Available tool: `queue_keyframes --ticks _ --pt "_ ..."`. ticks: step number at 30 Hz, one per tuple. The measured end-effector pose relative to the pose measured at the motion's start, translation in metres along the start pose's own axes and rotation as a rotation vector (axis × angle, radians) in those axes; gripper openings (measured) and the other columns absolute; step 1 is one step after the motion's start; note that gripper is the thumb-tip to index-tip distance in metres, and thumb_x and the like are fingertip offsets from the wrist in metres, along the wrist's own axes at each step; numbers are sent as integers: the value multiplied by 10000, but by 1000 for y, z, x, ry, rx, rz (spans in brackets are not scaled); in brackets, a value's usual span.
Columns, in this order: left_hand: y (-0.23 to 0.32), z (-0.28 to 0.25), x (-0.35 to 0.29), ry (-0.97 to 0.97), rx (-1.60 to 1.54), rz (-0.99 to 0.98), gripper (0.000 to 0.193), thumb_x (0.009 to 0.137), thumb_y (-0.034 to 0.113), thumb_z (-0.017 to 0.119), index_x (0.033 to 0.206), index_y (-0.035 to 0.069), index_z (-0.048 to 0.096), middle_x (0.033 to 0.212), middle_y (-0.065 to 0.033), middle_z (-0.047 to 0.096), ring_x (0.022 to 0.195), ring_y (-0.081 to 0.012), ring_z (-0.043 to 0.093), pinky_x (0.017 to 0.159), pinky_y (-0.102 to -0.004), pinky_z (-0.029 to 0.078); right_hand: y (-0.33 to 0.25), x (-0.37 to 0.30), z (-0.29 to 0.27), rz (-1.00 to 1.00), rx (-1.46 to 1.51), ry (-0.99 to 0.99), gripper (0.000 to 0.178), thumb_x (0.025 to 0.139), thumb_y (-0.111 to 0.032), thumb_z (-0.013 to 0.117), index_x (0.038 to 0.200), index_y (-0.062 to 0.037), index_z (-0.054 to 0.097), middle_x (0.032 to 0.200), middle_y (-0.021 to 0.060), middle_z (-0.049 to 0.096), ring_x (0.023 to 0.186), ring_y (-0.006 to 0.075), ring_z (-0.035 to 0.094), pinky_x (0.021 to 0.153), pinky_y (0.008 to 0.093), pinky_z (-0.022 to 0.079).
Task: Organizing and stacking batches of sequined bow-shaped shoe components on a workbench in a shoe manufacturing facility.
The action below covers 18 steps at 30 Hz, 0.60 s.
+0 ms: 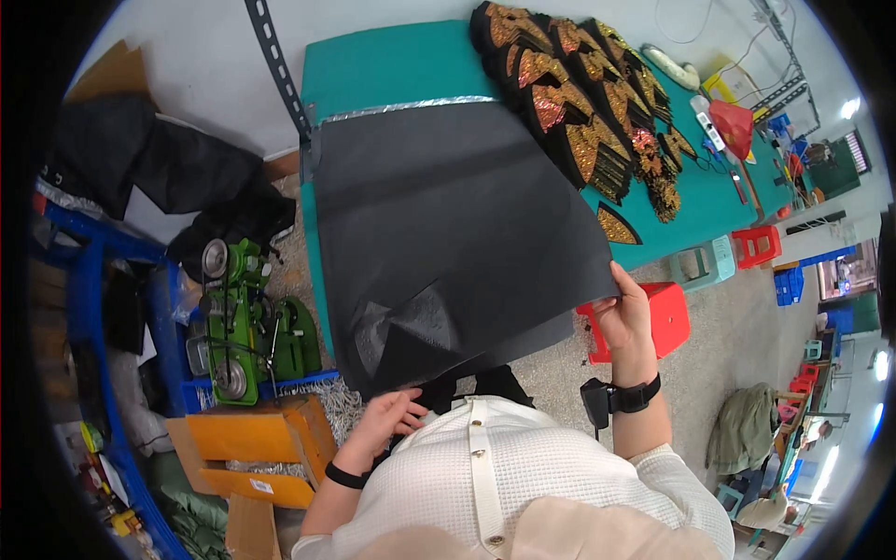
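Two bare hands are at work in the head view, at the near edge of one green worktable (392,65). One large black sheet (448,187) covers much of the tabletop, its near part reaching over the table's front edge toward the person. At least one more black layer shows under its near right edge, and two glossy patches show on its near left part. The right hand (627,313), just off the table's front edge, pinches the sheet's right corner between thumb and fingers. The left hand (385,418) is near the table's front left corner, right beside the sheet's near edge; its fingers are loosely bent and slightly apart, and I cannot tell whether the fingertips touch the sheet. Each wrist carries one black band.

On the table's far right part lie roughly three rows of gold-sequined black appliqués (597,149), overlapping too much to count, with one single sequined piece (618,225) apart from them near the table's front edge. One red bag (733,129) lies at the table's right end.

Left of the table stand one green machine (303,338) and, nearer the person, one open cardboard box (245,439). Off the table's front edge, toward the right, stand three plastic stools: two red, one pale green (714,261).
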State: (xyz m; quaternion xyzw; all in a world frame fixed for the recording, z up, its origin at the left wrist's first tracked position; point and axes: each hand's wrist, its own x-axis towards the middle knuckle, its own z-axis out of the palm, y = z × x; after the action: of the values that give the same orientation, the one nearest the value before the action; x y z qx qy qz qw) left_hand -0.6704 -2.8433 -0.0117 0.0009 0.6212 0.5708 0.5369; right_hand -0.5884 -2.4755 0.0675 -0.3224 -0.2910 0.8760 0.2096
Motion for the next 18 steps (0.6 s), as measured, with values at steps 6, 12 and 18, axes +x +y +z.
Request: queue_keyframes --ticks 6,12,18 --pt "7 -2 3 228 -1180 353 389 913 381 436 1127 58 464 1117 -182 536 934 -306 571 730 -369 506 5 -1 9 65 209 62 109 868 -90 521 951 -24 546 866 40 615 635 76 558 455 143 399" --pt "50 -35 2 521 -711 537 398 921 179 441 1297 78 360 1068 -152 579 876 -201 588 650 -286 520 6 4 -1 117 211 61 104 870 -89 517 935 -12 542 824 40 607 614 78 549 436 137 393" --pt "87 11 -39 638 -517 829 498 924 107 419 1381 81 222 1085 -189 567 861 -179 581 650 -253 505 -19 -2 -44 55 144 -26 106 873 -97 506 924 -10 539 856 43 602 635 74 546 462 156 414"
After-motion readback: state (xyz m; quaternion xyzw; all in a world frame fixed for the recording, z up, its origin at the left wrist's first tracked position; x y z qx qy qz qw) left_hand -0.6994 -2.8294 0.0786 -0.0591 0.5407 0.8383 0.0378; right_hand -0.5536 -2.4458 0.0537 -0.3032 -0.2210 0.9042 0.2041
